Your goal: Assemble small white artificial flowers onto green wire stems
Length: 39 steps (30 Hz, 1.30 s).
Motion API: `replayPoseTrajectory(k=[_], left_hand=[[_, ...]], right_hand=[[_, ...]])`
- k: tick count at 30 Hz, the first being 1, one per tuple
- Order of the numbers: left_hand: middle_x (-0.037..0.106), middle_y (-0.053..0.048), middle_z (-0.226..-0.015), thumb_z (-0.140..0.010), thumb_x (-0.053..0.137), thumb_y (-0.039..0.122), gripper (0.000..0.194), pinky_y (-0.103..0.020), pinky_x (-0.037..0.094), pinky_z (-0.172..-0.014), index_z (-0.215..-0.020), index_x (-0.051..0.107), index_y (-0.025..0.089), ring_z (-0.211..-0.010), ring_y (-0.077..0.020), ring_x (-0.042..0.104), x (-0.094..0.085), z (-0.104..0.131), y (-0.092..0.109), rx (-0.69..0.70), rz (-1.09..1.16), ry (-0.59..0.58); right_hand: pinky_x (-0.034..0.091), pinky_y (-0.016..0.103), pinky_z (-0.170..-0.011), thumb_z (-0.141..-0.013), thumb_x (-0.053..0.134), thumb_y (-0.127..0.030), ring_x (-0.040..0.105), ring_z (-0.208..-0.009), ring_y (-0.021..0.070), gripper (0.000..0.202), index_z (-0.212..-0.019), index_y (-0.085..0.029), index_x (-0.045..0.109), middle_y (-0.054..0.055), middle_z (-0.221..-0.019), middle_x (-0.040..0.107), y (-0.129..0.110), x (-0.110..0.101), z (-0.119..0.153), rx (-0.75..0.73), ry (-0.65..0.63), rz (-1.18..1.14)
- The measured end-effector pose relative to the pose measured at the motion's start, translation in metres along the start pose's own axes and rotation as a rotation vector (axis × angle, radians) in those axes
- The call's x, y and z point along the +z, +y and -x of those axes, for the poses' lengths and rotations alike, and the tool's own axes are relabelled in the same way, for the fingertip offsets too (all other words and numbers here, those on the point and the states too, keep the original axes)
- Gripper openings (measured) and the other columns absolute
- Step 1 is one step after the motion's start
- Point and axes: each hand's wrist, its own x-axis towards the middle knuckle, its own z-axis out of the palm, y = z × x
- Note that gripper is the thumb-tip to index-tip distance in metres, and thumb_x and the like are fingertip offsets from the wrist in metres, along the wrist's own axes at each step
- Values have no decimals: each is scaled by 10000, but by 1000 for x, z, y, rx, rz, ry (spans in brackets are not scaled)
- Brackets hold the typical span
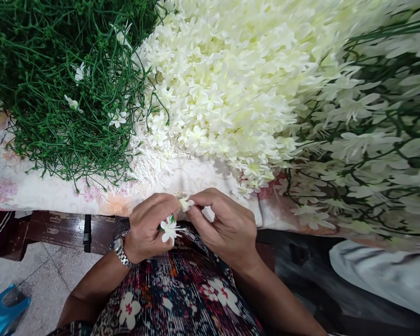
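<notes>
Both hands meet at the table's front edge, their fingertips around a small white flower (185, 204). My left hand (152, 226), with a metal watch at the wrist, is closed on a green stem, mostly hidden in the fingers; a second white flower (170, 229) sticks out below its fingers. The thumb and index finger of my right hand (227, 226) pinch the small flower's petals. Beyond the hands lies a large heap of loose white flowers (231, 93). A pile of green stems (73, 102) is at the left, with a few white flowers on it.
Finished-looking sprays of white flowers on green stems (364, 140) spread over the right side. Thin white filaments (150, 158) lie between the heaps on the floral cloth (66, 196). A blue plastic object (7, 308) is on the floor at lower left; pale fabric (381, 275) shows at lower right.
</notes>
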Motion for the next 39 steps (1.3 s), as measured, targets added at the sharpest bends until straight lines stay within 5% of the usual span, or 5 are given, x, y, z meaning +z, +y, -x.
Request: replayPoseTrajectory(k=[6,20,39], left_hand=[[590,-85,-815,-645,509,22,273,-235,483,-601,-895,591,94,-726,-129,555,-2,1,-1,19,14,-53],[603,-9,-706,-724,524,60,154,-176,451,-543,-832,590,147,-584,-69,545,-4,-8,8,-318,204,-58],[605,-33,-730,-663,542,-13,243,-220,465,-600,-852,598,129,-669,-99,560,-1,-5,4,-201,208,-31]], right_hand=[[402,195,-510,-693,546,-49,488,-564,63,146,-768,-172,523,-24,-638,537,-1,0,4,48,8,-40],[428,224,-564,-704,510,-42,503,-637,93,172,-838,-148,523,11,-678,544,0,-1,5,-47,-53,-10],[449,245,-586,-748,479,-75,509,-677,114,132,-840,-155,532,39,-720,530,-1,-8,0,-68,-160,18]])
